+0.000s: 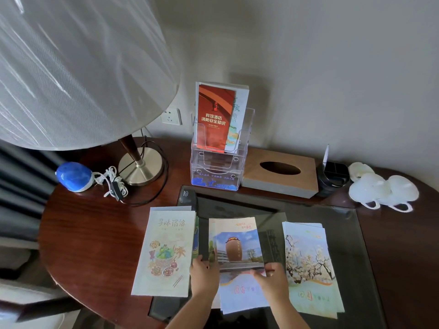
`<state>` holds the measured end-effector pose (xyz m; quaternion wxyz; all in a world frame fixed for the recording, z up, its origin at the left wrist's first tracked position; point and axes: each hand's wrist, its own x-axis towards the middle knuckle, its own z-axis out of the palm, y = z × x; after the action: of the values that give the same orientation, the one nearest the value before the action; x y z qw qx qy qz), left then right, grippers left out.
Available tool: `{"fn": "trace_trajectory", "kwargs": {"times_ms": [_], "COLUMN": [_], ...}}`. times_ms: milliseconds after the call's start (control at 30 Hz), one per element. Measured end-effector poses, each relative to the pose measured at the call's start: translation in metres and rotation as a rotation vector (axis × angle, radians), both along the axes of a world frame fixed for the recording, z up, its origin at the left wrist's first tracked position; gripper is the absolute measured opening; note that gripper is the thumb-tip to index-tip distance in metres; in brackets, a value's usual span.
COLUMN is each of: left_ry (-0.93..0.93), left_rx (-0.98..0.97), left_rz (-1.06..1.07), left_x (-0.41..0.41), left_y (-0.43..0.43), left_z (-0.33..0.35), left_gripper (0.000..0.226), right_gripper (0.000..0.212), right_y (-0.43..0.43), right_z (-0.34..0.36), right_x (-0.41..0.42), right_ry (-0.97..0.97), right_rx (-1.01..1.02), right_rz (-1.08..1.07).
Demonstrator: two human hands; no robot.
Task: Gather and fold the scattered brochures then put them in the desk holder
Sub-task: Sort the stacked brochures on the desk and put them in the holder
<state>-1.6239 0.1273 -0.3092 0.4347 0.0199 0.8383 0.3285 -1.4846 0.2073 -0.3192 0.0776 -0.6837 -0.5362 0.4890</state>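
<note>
Three brochure piles lie on the glass desk pad [344,224]. A food-drawing brochure [166,252] is at the left, a jar-photo brochure [237,248] in the middle, a blossom brochure [308,264] at the right. My left hand [203,274] holds the left edge of the middle brochure, fingers curled on it. My right hand [273,279] lies on its lower right part and pinches the right edge. The clear acrylic desk holder [216,169] stands behind, with a red brochure [215,117] and a pale one upright in its top tier.
A lamp with a big shade [78,67] and brass base [140,167] stands at the back left beside a blue device [73,176] with a cord. A wooden tissue box [280,172], black pen pot [332,176] and white masks [382,188] line the back right.
</note>
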Motion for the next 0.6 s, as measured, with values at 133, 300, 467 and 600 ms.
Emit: {"fn": "trace_trajectory", "kwargs": {"times_ms": [133, 300, 467, 600], "left_ry": [0.061, -0.016, -0.075, -0.036], "left_rx": [0.028, 0.172, 0.245, 0.179], "left_rz": [-0.152, -0.109, -0.004, -0.077], "left_x": [-0.005, -0.009, 0.001, 0.019], "left_y": [0.011, 0.008, 0.0, -0.001], "left_z": [0.008, 0.008, 0.008, 0.007], "left_gripper": [0.024, 0.021, 0.023, 0.021], "right_gripper": [0.012, 0.011, 0.011, 0.005], "right_y": [0.006, 0.011, 0.025, 0.023], "right_z": [0.003, 0.013, 0.026, 0.027], "right_x": [0.01, 0.021, 0.05, 0.071], "right_ry": [0.138, 0.245, 0.346, 0.315], "right_rx": [-0.057, -0.138, -0.178, -0.156], "right_rz": [0.035, -0.04, -0.137, -0.106]}}
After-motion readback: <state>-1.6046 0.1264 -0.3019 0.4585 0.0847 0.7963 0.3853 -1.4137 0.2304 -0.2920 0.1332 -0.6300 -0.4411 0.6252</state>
